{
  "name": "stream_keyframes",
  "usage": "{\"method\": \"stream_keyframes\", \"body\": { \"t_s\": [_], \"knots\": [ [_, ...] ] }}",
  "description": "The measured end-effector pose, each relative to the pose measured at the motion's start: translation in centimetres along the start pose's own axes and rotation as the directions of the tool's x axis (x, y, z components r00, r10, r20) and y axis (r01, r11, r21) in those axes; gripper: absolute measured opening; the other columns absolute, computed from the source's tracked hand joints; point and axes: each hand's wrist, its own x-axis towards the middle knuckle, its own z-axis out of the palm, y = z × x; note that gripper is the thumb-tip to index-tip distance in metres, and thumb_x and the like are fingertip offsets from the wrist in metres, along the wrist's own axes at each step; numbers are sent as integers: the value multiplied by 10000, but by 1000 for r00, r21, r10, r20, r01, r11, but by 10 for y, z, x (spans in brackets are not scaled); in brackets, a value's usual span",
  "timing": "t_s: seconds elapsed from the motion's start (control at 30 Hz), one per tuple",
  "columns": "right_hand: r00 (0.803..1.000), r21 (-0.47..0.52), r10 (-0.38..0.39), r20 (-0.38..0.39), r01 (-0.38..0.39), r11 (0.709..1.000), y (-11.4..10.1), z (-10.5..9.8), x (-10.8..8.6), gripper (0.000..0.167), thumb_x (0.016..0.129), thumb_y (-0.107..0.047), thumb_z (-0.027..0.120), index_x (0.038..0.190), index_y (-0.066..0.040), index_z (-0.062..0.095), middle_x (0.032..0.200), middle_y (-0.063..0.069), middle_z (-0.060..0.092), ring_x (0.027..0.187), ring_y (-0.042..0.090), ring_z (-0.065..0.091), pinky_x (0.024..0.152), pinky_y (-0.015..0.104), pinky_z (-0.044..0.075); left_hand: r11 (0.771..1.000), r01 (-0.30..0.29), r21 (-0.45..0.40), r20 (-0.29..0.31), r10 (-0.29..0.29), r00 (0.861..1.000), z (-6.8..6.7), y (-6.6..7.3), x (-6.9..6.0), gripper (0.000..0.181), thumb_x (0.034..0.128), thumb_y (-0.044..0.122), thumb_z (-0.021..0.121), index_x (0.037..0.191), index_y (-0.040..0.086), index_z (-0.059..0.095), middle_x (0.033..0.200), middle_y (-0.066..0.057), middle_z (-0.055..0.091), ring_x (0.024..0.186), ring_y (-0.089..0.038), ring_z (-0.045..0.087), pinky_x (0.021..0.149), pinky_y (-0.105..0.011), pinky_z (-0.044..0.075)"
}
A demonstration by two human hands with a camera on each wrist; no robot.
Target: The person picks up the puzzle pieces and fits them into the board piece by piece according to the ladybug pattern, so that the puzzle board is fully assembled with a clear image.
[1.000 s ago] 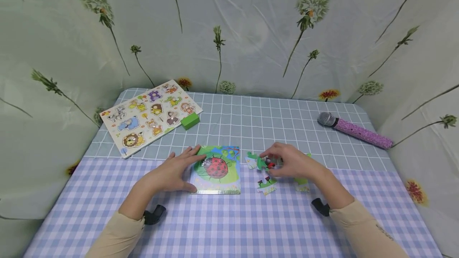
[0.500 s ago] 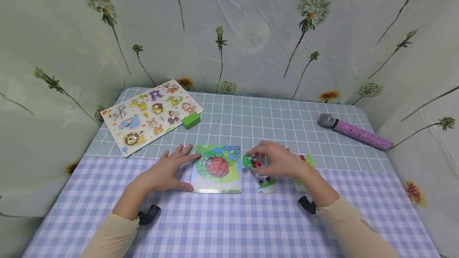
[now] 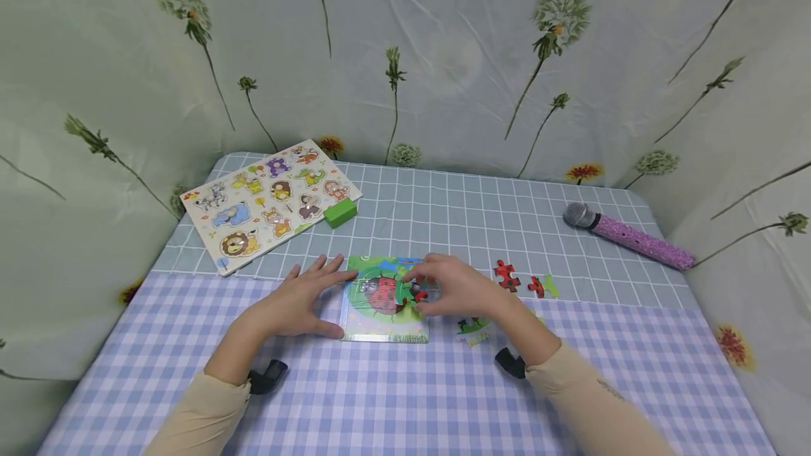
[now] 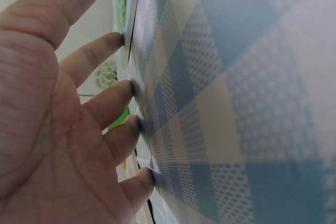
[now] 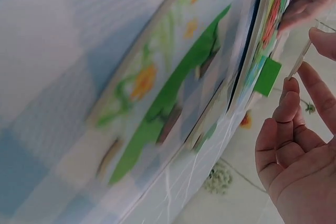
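A square ladybug puzzle board [image 3: 380, 326] lies flat in the middle of the table. At its left edge, my left hand [image 3: 298, 307] rests with the fingers spread and straight. The left wrist view shows these fingertips [image 4: 137, 124] touching down at the board's side and on the cloth. Over the board's right part, my right hand [image 3: 462, 288] pinches a green jigsaw piece [image 3: 404, 293] with some red on it. In the right wrist view that piece [image 5: 300, 59] appears edge-on between thumb and fingers, apart from the board.
Loose jigsaw pieces lie right of the board: a red one [image 3: 506, 276], a red-and-green one [image 3: 543, 286] and a flowered one [image 3: 473, 329]. An animal peg puzzle [image 3: 260, 231] and a green block [image 3: 341, 212] stand at back left. A glittery microphone [image 3: 640, 239] lies at right.
My right hand has carried the green piece leftward from the loose pieces to over the board. The red pieces behind it have come into view. My left hand has stayed at the board's left edge.
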Motion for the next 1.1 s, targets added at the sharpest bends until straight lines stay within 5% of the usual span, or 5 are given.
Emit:
{"method": "stream_keyframes", "body": {
  "t_s": [1.1],
  "knots": [
    [995,9,-72,64,71,997,-28,28,49,397,902,-217,815,1291,-149,771,1087,-2,712,958,118,605,805,206,511,1000,6,2,-10,-6,1000,1,2,0,1008,767,540,938,1624,259,488,1775,-167,280,1642,-521,177,1242,-832,107]
  ]
}}
